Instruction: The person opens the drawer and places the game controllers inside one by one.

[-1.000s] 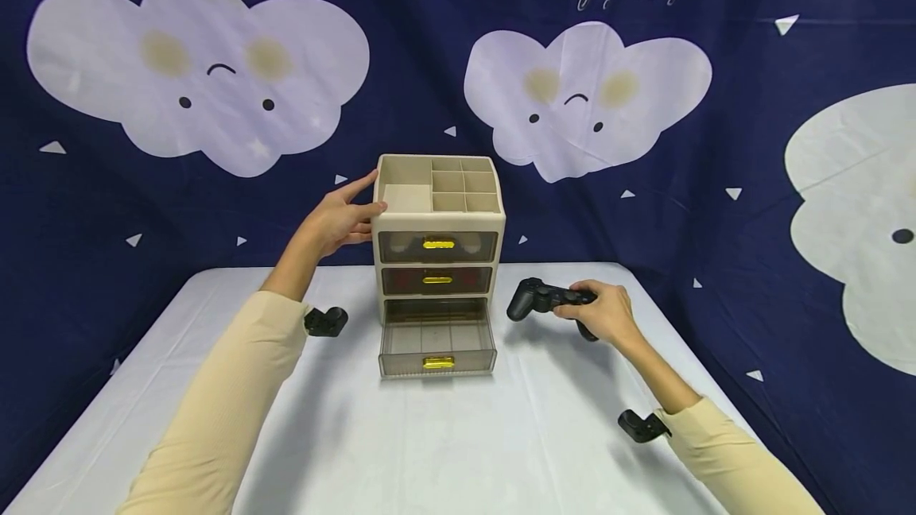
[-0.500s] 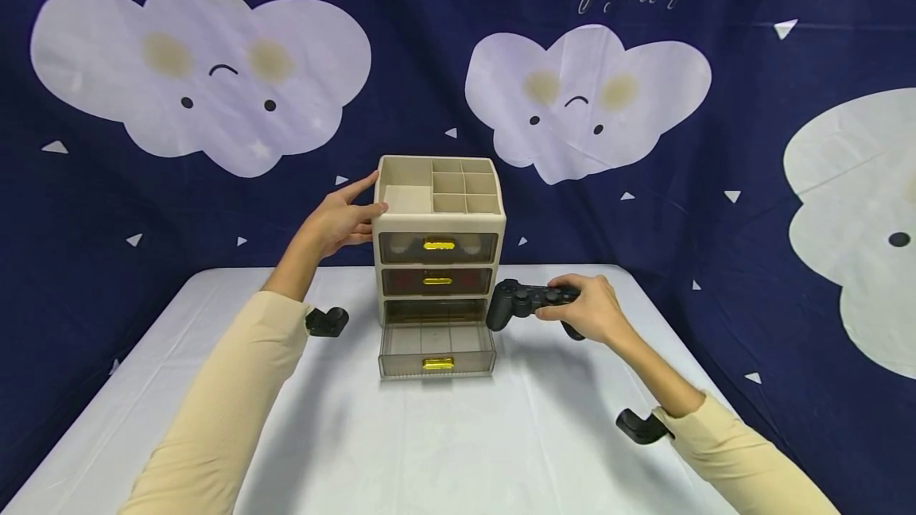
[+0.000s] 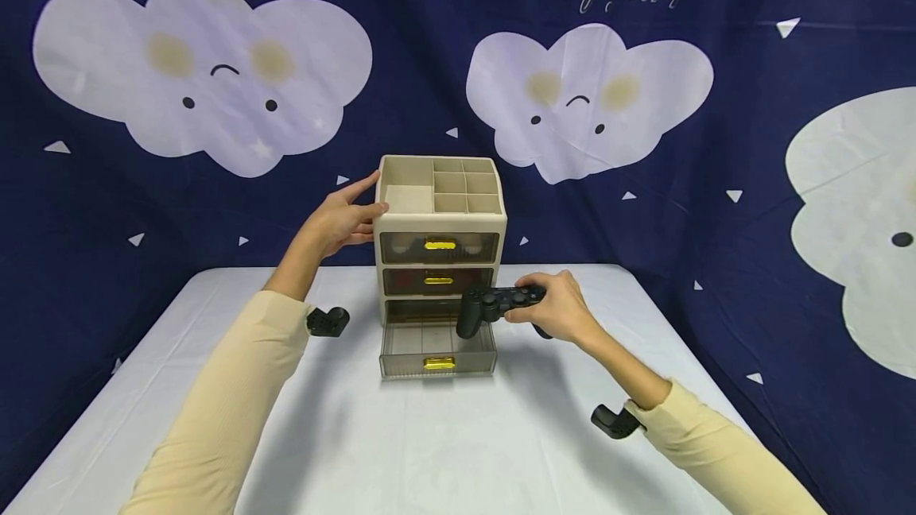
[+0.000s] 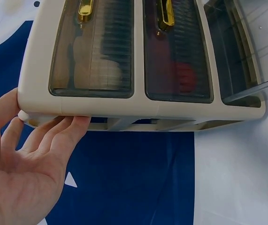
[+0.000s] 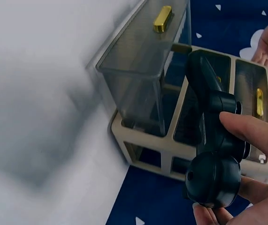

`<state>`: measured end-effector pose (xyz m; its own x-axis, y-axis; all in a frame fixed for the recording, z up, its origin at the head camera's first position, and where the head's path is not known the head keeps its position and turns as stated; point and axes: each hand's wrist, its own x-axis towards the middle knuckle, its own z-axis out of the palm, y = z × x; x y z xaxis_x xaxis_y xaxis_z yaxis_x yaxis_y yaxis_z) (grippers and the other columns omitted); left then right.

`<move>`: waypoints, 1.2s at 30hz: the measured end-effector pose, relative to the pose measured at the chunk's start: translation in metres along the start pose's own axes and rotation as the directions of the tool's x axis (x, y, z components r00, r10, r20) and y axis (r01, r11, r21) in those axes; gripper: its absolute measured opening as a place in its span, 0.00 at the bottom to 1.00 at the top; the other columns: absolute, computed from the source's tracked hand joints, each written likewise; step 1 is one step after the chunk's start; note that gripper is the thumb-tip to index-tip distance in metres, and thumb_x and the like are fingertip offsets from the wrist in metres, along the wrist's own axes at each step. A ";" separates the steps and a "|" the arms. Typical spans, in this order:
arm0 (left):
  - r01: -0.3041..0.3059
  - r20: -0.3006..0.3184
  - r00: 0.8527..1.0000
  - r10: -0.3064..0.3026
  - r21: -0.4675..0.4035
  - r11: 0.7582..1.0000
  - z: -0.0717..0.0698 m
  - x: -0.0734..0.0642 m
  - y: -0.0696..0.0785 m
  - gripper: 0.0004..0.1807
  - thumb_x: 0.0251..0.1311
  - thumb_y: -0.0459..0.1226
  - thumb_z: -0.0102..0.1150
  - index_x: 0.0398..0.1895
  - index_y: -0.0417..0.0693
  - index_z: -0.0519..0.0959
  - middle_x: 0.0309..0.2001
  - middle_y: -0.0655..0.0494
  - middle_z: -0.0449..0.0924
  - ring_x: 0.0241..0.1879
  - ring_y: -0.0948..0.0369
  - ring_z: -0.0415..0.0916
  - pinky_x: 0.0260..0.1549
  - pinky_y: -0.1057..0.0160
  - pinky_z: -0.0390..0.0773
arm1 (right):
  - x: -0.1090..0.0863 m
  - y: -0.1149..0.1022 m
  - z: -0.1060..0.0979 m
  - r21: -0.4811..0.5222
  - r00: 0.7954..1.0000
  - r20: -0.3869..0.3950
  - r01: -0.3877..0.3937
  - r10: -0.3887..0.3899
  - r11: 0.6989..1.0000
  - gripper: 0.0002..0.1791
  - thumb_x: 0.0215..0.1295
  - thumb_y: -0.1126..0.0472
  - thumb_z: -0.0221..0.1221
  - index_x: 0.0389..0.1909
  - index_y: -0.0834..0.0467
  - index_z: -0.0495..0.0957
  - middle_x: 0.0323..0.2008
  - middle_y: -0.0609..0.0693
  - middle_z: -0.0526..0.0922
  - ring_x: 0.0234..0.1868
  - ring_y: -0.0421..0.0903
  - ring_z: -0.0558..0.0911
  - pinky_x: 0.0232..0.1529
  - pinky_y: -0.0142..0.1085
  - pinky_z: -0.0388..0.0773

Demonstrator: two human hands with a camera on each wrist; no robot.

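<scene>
A cream desktop drawer organizer (image 3: pixel 440 222) stands at the table's far side, with smoky drawer fronts and gold handles. Its bottom drawer (image 3: pixel 439 364) is pulled out. My left hand (image 3: pixel 336 221) holds the organizer's upper left edge, thumb over the rim and fingers against the side, as the left wrist view shows (image 4: pixel 40 159). A black game controller (image 3: pixel 490 305) is in my right hand (image 3: pixel 561 307), gripped by one end between thumb and fingers. Its free end overlaps the right part of the open drawer in the head view. In the right wrist view the controller (image 5: pixel 213 126) is beside the drawer (image 5: pixel 138 79).
White cloth covers the table (image 3: pixel 444 443). A dark blue curtain (image 3: pixel 415 62) with cloud prints hangs close behind. Small divided compartments (image 3: pixel 467 185) top the organizer. Reddish and pale contents show dimly through the upper drawers (image 4: pixel 176 70).
My right hand has carried the controller leftward, from the table's right side to the open bottom drawer. The left hand has stayed on the organizer.
</scene>
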<state>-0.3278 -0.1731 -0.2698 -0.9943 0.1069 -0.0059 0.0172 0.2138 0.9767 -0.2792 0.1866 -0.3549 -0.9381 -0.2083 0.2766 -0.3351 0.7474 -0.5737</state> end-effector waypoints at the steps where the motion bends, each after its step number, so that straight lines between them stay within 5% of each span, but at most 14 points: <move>1: 0.000 -0.001 1.000 0.000 -0.001 1.000 0.000 0.000 0.000 0.40 0.75 0.41 0.56 0.81 0.76 0.48 0.73 0.38 0.64 0.62 0.44 0.77 0.61 0.50 0.80 | 0.001 -0.002 0.002 0.000 1.000 0.001 0.009 -0.009 1.000 0.29 0.40 0.51 0.80 0.47 0.56 0.87 0.40 0.56 0.86 0.47 0.55 0.71 0.46 0.42 0.67; 10: 0.004 0.001 1.000 -0.004 -0.006 1.000 -0.001 0.000 0.000 0.41 0.75 0.41 0.56 0.81 0.78 0.48 0.73 0.38 0.64 0.63 0.44 0.77 0.62 0.49 0.79 | 0.006 -0.017 0.022 0.012 0.998 0.012 0.065 -0.065 0.998 0.28 0.39 0.53 0.81 0.45 0.55 0.88 0.38 0.55 0.86 0.44 0.53 0.70 0.44 0.41 0.66; 27: 0.002 0.001 1.000 -0.002 -0.002 1.000 -0.002 -0.001 0.001 0.41 0.75 0.41 0.56 0.81 0.77 0.48 0.76 0.39 0.60 0.64 0.43 0.76 0.62 0.49 0.79 | 0.014 -0.045 0.053 0.044 0.997 0.069 0.036 -0.039 0.998 0.31 0.40 0.53 0.82 0.49 0.55 0.86 0.43 0.61 0.78 0.47 0.53 0.69 0.46 0.41 0.69; 36: 0.005 0.009 1.000 -0.005 -0.007 1.000 -0.002 -0.002 0.001 0.41 0.74 0.41 0.57 0.81 0.77 0.47 0.76 0.39 0.59 0.64 0.42 0.75 0.62 0.49 0.78 | 0.019 -0.050 0.070 0.072 0.996 0.075 0.050 -0.055 0.996 0.30 0.41 0.55 0.82 0.49 0.57 0.86 0.46 0.63 0.80 0.54 0.58 0.70 0.55 0.50 0.72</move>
<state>-0.3263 -0.1746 -0.2680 -0.9933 0.1147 -0.0128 0.0114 0.2077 0.9781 -0.2862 0.1012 -0.3753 -0.9222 -0.2957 0.2492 -0.3866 0.6891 -0.6130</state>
